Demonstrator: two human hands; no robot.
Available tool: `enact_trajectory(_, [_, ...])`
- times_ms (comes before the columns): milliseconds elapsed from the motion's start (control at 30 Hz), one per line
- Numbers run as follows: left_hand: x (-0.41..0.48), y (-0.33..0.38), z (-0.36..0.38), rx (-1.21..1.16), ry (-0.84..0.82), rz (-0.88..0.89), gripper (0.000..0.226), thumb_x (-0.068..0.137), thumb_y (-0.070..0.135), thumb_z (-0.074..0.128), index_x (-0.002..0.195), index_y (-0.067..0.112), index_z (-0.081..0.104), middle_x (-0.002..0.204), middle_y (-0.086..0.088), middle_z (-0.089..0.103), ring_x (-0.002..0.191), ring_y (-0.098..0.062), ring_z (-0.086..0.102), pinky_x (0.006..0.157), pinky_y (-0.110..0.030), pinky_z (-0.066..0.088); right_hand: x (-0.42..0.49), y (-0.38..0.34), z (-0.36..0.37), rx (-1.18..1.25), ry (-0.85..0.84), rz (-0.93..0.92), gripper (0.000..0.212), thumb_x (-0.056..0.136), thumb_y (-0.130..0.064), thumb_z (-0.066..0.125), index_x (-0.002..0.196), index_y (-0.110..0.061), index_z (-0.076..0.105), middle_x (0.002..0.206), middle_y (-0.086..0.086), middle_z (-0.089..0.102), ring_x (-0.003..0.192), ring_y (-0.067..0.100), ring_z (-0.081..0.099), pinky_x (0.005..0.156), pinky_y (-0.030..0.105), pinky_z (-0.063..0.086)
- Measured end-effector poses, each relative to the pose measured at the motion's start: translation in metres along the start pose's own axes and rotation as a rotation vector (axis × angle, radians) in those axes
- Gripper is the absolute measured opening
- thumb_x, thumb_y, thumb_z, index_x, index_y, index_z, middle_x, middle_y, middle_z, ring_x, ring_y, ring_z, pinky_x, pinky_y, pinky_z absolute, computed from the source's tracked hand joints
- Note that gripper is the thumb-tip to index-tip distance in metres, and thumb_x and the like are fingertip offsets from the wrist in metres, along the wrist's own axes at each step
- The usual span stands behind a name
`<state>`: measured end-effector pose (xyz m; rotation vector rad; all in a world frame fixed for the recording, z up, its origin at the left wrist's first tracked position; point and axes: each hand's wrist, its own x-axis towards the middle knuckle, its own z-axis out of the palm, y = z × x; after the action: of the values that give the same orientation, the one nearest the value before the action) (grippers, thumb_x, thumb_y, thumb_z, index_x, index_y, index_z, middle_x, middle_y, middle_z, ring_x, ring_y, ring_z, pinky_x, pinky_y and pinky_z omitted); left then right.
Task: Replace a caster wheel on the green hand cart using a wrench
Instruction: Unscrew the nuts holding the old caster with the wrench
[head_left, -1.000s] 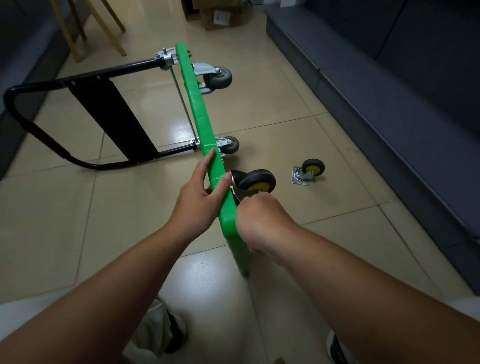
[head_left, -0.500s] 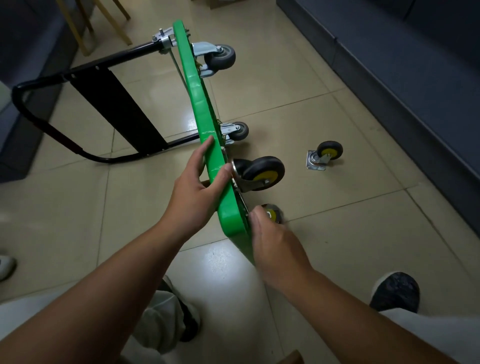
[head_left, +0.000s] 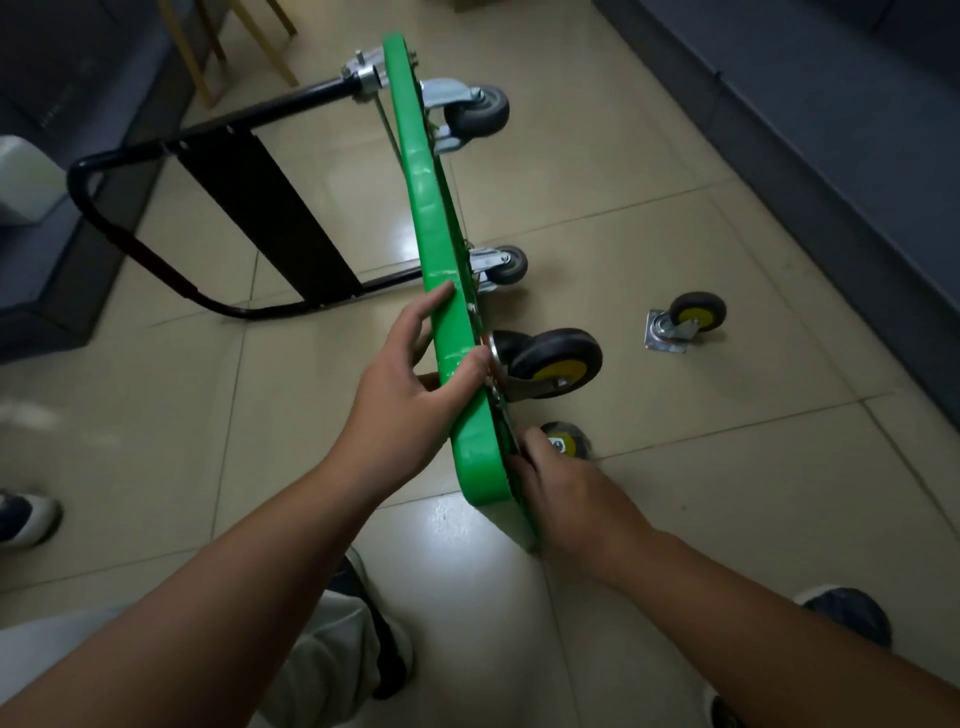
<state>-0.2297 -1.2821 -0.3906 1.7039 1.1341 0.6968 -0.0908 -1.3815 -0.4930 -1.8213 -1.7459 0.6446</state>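
The green hand cart (head_left: 431, 208) stands on its side on the tiled floor, wheels facing right. My left hand (head_left: 410, 395) grips the deck's top edge, thumb over the wheel side. Just beyond the thumb a black caster with a yellow hub (head_left: 558, 361) sits mounted on the deck. My right hand (head_left: 561, 488) is low against the deck's underside, fingertips at a second yellow-hub caster (head_left: 569, 441), which is blurred. What those fingers hold is hidden. A loose yellow-hub caster (head_left: 685, 322) lies on the floor to the right. I see no wrench.
Two grey casters (head_left: 478, 111) (head_left: 506, 265) sit at the cart's far end. The black folding handle (head_left: 156, 260) lies on the floor to the left. A dark sofa (head_left: 831, 156) runs along the right. Wooden chair legs (head_left: 208, 52) stand at the back left. Shoes (head_left: 847, 613) are near the bottom.
My right hand has dropped from the upper yellow-hub caster to the lower one by the floor. My left hand has kept its grip on the deck edge.
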Motion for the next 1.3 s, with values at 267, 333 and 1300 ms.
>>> enact_trajectory(267, [-0.035,0.005,-0.007,0.053,-0.194,-0.011,0.102,0.083,0.041,0.079,0.159,0.048,0.011,0.139,0.037,0.032,0.132,-0.003,0.043,0.11,-0.034,0.046,-0.06,-0.013,-0.067,-0.039,0.022,0.228,0.024,0.104,-0.028,0.04,0.08,-0.021,0.041,0.064,0.005,0.051,0.058,0.024,0.049,0.057,0.039,0.034])
enact_trajectory(333, [-0.045,0.002,-0.008,0.032,-0.225,-0.009,0.106,0.082,0.034,0.082,0.159,0.047,0.01,0.134,0.043,0.03,0.133,-0.003,0.04,0.106,-0.031,0.049,-0.053,-0.032,-0.075,0.116,0.121,0.319,0.03,0.101,-0.019,0.042,0.071,-0.018,0.039,0.061,0.003,0.046,0.057,0.02,0.042,0.055,0.035,0.03])
enact_trajectory(1300, [-0.036,-0.028,-0.055,0.072,-0.238,0.034,0.079,0.096,0.031,0.063,0.155,0.057,0.018,0.158,0.018,0.036,0.129,-0.014,0.057,0.085,-0.03,0.061,-0.011,-0.126,-0.023,0.892,0.068,0.58,0.042,0.105,-0.012,0.042,0.142,-0.027,0.054,0.068,-0.016,0.054,0.062,0.001,0.049,0.064,0.02,0.043])
